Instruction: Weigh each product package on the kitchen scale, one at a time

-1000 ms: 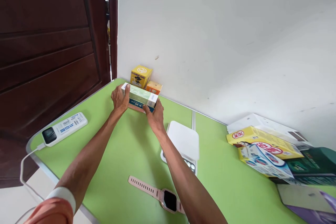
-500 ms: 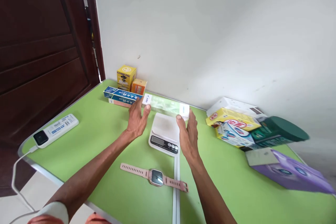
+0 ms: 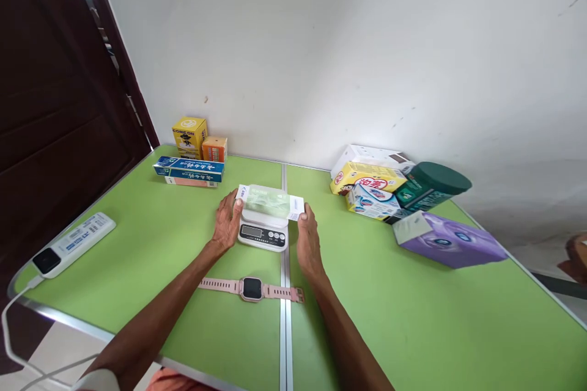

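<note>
Both my hands hold a long pale green box (image 3: pixel 270 201) by its two ends, flat over a small white kitchen scale (image 3: pixel 263 232). My left hand (image 3: pixel 227 227) grips the box's left end. My right hand (image 3: pixel 308 240) grips its right end. Whether the box rests on the scale's platform or hovers just above it I cannot tell. A pink smartwatch (image 3: pixel 251 288) lies flat on the green table (image 3: pixel 394 305), just in front of the scale between my forearms.
Blue and pink long boxes (image 3: pixel 189 171) are stacked at the back left before a yellow box (image 3: pixel 189 136) and a small orange box (image 3: pixel 214 149). A white power strip (image 3: pixel 68 243) lies at the left edge. Several boxes (image 3: pixel 371 186) and a purple pack (image 3: pixel 447 239) lie right.
I lifted the pale green box off the stack at the back left and carried it right, to over the scale. The blue and pink boxes stayed behind. The camera turned to the right.
</note>
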Demonstrator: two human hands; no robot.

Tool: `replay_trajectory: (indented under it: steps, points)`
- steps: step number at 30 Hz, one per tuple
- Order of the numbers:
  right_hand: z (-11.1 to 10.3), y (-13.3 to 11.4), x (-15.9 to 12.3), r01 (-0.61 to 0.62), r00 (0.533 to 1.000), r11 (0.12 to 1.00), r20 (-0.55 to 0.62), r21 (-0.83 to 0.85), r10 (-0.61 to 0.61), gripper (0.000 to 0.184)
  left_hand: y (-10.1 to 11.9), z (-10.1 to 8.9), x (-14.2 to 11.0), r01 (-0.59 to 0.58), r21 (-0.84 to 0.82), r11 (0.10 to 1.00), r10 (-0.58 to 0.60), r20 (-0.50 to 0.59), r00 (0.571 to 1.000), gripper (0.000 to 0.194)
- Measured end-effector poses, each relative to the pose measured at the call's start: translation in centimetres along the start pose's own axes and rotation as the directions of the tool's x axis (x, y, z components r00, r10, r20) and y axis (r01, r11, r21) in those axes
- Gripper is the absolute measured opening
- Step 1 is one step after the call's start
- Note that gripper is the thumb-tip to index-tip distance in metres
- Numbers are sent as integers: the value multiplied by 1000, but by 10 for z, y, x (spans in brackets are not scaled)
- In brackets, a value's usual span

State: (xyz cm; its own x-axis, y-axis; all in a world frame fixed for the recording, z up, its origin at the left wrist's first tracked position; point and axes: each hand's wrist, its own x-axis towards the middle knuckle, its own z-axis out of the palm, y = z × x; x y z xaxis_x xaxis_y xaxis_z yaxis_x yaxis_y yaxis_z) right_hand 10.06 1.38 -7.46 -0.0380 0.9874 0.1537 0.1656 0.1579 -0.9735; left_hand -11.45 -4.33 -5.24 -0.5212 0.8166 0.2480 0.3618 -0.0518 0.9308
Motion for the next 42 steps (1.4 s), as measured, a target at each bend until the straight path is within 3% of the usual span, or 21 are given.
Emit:
replay_trajectory:
  steps: [4,9,19,28,42]
  points:
    - [0,9,3,-85,995,986,-46,142,93,105,-21,1,7,113,-225,968,-120,-17,993,97]
    - [0,14,3,-64,989,978,-118,198,89,103,-29,-2,19,248,-417,874,-267,14,964,98]
    - [1,16,3,-62,987,987,-136,149,82,105,-29,-5,19,300,-463,834,-323,32,946,95]
    - [1,18,3,-45,986,985,-149,164,70,100,-29,-3,22,314,-494,811,-348,25,937,80]
    - [1,20,4,-29,987,992,-153,122,48,102,-27,-4,21,298,-465,834,-328,18,945,86]
